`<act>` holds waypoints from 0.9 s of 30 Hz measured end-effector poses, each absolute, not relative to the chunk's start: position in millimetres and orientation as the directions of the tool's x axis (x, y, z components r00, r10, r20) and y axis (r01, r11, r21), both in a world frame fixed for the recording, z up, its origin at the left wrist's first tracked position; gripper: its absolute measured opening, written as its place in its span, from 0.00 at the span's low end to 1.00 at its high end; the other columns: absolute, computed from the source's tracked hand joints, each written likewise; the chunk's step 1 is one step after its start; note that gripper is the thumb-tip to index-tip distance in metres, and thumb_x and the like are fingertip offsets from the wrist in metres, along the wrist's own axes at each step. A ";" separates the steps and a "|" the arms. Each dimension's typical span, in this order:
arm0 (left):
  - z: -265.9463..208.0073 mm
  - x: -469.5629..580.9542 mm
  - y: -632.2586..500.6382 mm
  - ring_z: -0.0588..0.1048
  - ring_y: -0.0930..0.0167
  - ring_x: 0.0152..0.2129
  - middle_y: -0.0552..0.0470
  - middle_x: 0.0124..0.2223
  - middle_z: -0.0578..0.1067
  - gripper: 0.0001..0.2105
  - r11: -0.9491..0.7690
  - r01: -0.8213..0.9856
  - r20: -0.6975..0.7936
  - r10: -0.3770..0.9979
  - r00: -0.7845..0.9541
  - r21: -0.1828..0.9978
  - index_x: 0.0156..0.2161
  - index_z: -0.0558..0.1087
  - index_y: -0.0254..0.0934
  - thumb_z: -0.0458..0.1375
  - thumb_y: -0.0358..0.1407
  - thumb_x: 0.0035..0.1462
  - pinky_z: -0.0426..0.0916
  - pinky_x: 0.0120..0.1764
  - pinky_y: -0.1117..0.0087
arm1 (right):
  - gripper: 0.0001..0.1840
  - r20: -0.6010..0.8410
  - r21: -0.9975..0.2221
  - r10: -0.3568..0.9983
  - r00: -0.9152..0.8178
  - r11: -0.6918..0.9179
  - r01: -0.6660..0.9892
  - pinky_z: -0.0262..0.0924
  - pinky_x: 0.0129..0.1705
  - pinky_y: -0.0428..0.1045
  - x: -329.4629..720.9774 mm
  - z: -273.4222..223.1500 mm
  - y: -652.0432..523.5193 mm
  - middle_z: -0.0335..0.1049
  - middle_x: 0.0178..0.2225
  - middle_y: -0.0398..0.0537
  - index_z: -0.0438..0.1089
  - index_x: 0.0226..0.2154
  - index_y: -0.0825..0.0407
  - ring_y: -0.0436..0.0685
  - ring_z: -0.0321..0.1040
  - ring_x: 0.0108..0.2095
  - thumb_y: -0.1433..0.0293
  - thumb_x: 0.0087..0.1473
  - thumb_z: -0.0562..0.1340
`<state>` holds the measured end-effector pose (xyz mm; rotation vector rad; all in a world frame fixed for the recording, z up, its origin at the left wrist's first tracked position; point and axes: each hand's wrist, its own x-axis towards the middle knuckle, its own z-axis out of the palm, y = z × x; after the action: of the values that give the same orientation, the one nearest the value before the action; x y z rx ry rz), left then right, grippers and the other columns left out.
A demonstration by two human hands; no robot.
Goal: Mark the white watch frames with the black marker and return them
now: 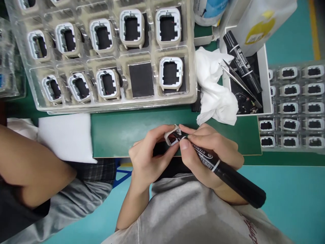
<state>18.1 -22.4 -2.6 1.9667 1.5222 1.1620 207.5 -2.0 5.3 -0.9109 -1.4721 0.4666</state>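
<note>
Black marker [220, 170], diagonal, tip upper-left, right hand [212, 145] gripping it, left hand [149, 154] pinching frame [167, 137]

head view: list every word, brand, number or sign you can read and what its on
"STERDAM": black marker in the right hand
"STERDAM": second marker in the white box
Too small or blurred to read: the markers' finer print, and print on the yellow-labelled bottle, blue-labelled container and grey shirt
</note>
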 end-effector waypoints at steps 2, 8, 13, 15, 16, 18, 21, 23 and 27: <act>-3.8 17.6 -23.7 0.95 0.66 0.39 0.52 0.53 0.96 0.14 -0.322 0.609 0.365 0.929 0.057 0.725 0.65 0.87 0.48 0.78 0.42 0.81 0.94 0.45 0.67 | 0.16 0.641 -0.753 0.762 0.093 0.602 0.266 0.96 0.43 0.57 208.0 4.9 -3.1 0.89 0.35 0.43 0.85 0.49 0.44 0.66 0.96 0.40 0.82 0.69 0.77; -5.3 17.0 -24.8 0.95 0.67 0.39 0.53 0.53 0.96 0.14 -0.320 0.614 0.365 0.929 0.055 0.722 0.65 0.87 0.49 0.78 0.40 0.80 0.93 0.45 0.67 | 0.18 0.627 -0.765 0.774 0.083 0.592 0.254 0.98 0.46 0.59 209.4 4.6 -5.6 0.86 0.33 0.39 0.84 0.50 0.43 0.62 0.92 0.34 0.83 0.70 0.77; -6.8 16.4 -25.2 0.96 0.67 0.40 0.54 0.54 0.96 0.15 -0.334 0.612 0.389 0.920 0.047 0.717 0.65 0.88 0.50 0.80 0.40 0.79 0.92 0.45 0.68 | 0.17 0.619 -0.773 0.780 0.093 0.584 0.250 0.98 0.48 0.57 208.5 4.9 -5.1 0.87 0.34 0.39 0.84 0.49 0.42 0.62 0.94 0.36 0.82 0.71 0.78; -7.2 16.1 -25.8 0.96 0.66 0.40 0.54 0.54 0.96 0.16 -0.332 0.617 0.386 0.921 0.049 0.714 0.66 0.88 0.51 0.80 0.41 0.79 0.91 0.45 0.68 | 0.16 0.627 -0.765 0.772 0.100 0.587 0.267 0.98 0.46 0.57 208.3 5.0 -4.3 0.88 0.34 0.39 0.84 0.50 0.41 0.63 0.95 0.38 0.81 0.72 0.77; -7.2 15.9 -26.1 0.96 0.66 0.41 0.54 0.54 0.96 0.16 -0.326 0.624 0.381 0.923 0.048 0.710 0.66 0.88 0.51 0.80 0.42 0.80 0.92 0.45 0.67 | 0.16 0.632 -0.760 0.769 0.098 0.590 0.272 0.98 0.45 0.57 208.3 5.1 -4.0 0.89 0.35 0.40 0.84 0.50 0.41 0.63 0.95 0.39 0.80 0.72 0.77; -7.2 15.5 -26.6 0.96 0.65 0.41 0.53 0.54 0.96 0.15 -0.313 0.639 0.372 0.927 0.046 0.702 0.66 0.87 0.50 0.79 0.44 0.81 0.92 0.45 0.66 | 0.15 0.630 -0.761 0.770 0.100 0.587 0.277 0.97 0.44 0.56 208.6 5.4 -3.9 0.89 0.35 0.40 0.84 0.50 0.41 0.63 0.96 0.39 0.80 0.73 0.77; -7.0 14.7 -26.1 0.96 0.65 0.41 0.53 0.55 0.96 0.15 -0.324 0.637 0.376 0.925 0.057 0.699 0.66 0.87 0.50 0.79 0.43 0.81 0.92 0.46 0.66 | 0.15 0.623 -0.766 0.776 0.098 0.580 0.278 0.97 0.45 0.55 208.7 6.0 -4.9 0.90 0.36 0.41 0.84 0.48 0.42 0.62 0.95 0.38 0.81 0.72 0.77; -7.2 14.2 -25.0 0.96 0.67 0.41 0.54 0.55 0.96 0.16 -0.349 0.621 0.394 0.916 0.070 0.701 0.67 0.88 0.50 0.80 0.40 0.80 0.92 0.46 0.68 | 0.15 0.630 -0.761 0.770 0.100 0.585 0.280 0.97 0.46 0.54 208.1 6.4 -5.7 0.91 0.37 0.43 0.84 0.48 0.44 0.63 0.96 0.40 0.81 0.70 0.77; -8.6 14.0 -22.8 0.96 0.69 0.40 0.55 0.54 0.96 0.18 -0.389 0.610 0.433 0.898 0.082 0.690 0.67 0.88 0.49 0.81 0.37 0.78 0.91 0.47 0.72 | 0.16 0.629 -0.763 0.768 0.117 0.582 0.280 0.96 0.48 0.52 206.3 7.3 -6.1 0.90 0.36 0.43 0.83 0.48 0.46 0.63 0.97 0.41 0.84 0.69 0.77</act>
<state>14.0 -22.8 -8.6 2.0360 1.4963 1.2126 206.3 -6.1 7.3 -0.9479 -1.4578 0.4504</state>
